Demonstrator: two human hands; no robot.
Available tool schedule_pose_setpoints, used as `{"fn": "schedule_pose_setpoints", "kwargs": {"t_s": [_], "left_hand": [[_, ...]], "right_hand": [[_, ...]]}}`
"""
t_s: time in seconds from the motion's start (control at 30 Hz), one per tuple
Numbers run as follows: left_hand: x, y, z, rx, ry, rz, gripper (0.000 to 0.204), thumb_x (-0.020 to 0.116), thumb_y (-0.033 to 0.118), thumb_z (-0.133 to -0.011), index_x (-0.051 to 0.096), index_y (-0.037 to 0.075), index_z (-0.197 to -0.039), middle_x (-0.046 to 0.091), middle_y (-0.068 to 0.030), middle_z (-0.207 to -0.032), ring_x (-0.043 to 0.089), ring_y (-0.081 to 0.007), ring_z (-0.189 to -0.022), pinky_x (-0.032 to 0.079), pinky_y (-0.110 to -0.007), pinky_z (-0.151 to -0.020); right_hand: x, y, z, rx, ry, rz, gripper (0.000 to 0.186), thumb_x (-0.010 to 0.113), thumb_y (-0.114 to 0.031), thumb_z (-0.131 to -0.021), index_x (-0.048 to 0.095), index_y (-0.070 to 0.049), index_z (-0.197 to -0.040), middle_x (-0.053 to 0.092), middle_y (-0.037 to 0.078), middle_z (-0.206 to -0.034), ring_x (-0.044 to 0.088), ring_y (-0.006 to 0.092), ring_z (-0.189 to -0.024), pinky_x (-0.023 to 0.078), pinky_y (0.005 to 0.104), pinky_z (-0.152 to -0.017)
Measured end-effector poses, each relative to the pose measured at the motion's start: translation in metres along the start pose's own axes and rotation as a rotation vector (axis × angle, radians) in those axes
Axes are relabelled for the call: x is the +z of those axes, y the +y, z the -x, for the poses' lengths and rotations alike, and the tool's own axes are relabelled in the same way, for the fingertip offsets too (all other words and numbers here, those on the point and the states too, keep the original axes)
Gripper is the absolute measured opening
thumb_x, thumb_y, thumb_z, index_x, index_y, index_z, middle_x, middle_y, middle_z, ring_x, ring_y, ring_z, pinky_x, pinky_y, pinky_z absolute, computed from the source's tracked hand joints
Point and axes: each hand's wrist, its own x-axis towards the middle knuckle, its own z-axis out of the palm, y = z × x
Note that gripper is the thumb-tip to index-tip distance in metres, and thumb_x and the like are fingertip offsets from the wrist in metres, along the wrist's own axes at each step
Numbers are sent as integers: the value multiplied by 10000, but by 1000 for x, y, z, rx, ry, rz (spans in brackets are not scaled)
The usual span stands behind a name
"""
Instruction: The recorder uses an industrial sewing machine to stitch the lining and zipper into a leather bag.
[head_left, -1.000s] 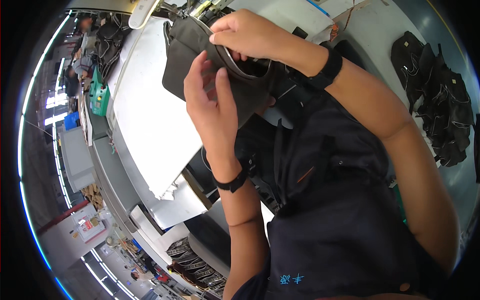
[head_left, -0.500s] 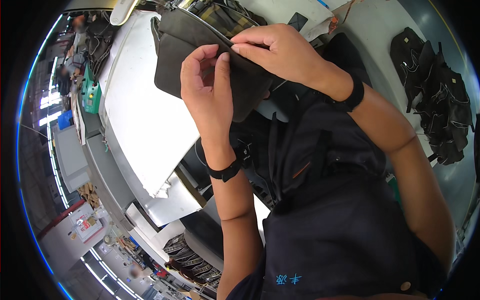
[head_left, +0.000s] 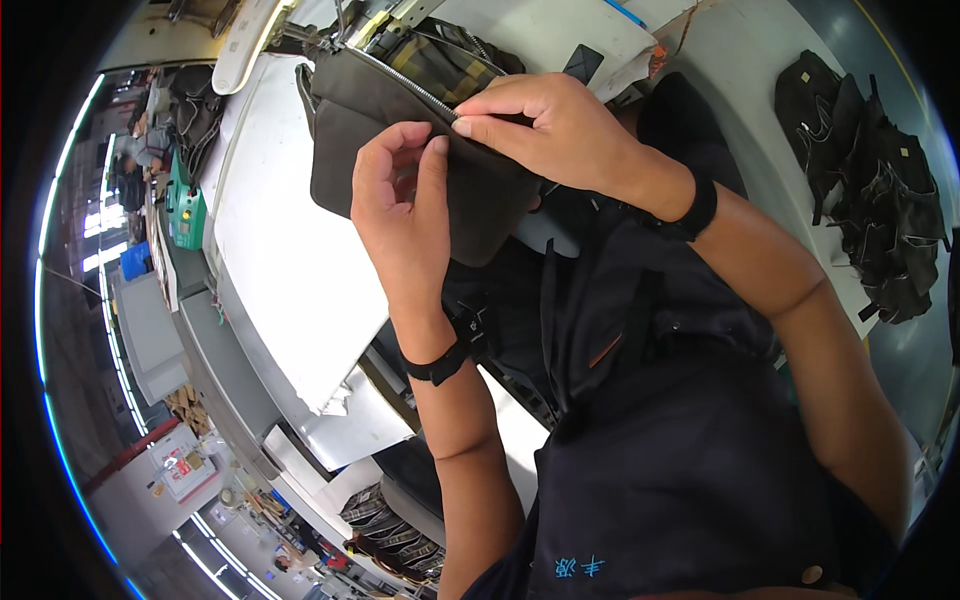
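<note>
A dark olive-brown fabric bag piece (head_left: 355,150) lies under both hands, with a metal-toothed zipper (head_left: 410,82) along its upper edge. That zipper runs up to the metal needle area of a sewing machine (head_left: 318,38). My right hand (head_left: 560,130) pinches the zipper edge between thumb and fingers. My left hand (head_left: 405,200) hovers over or touches the fabric, its fingers curled and the thumb tip close to the index tip; what it pinches, if anything, is too small to make out. Yellow-and-black checked cloth (head_left: 450,60) shows behind the zipper.
A white work surface (head_left: 290,240) extends left of the bag piece. Several dark fabric pieces (head_left: 865,190) lie in a heap at the right. A blue pen-like stick (head_left: 626,12) lies at the top. Folded checked cloth (head_left: 385,525) sits low on the left.
The bag piece, hands and machine sit slightly lower and farther left in the picture, as the whole view has shifted. Both hands keep nearly the same pose along the zipper.
</note>
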Motion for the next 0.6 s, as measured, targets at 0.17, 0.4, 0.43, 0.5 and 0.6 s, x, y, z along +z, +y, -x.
{"fn": "schedule_pose_setpoints", "kwargs": {"t_s": [0.17,0.4,0.43,0.5,0.6], "left_hand": [[-5,1,-9,34,-48,-27,179,719,33,-974,667,-17,-1137,695,-48,-985,662,-99,-868,556,-238,-778],[-33,33,-56,420,-356,-357,476,813,1,-800,699,89,-1253,607,-54,-1299,598,-140,-851,552,-257,-690],[-33,38,-65,423,-418,-429,483,805,-1,-816,711,107,-1278,604,-39,-1398,601,-119,-868,543,-254,-708],[-41,51,-79,514,-528,-592,460,808,39,-812,721,122,-1256,621,-41,-1385,602,-143,-843,531,-282,-711],[-46,62,-105,556,-769,-627,356,804,106,-816,725,87,-1163,690,-77,-1212,599,-211,-778,517,-343,-726]], "right_hand": [[1,0,0,17,33,-63,249,684,-219,-951,760,4,-1032,752,168,-944,716,321,-837,552,377,-739],[-2,1,-2,41,1,-82,227,691,-210,-950,762,-8,-1026,753,159,-895,715,307,-786,547,365,-720],[-5,2,-2,59,-8,-99,226,694,-213,-950,763,-12,-1029,753,156,-891,715,301,-779,546,359,-717],[-5,0,-3,80,-47,-75,234,703,-209,-954,762,-3,-1047,761,151,-897,722,255,-778,546,338,-724],[-5,-5,-4,121,-46,-127,241,716,-185,-962,762,21,-1078,784,126,-925,722,165,-813,550,296,-761]]}}
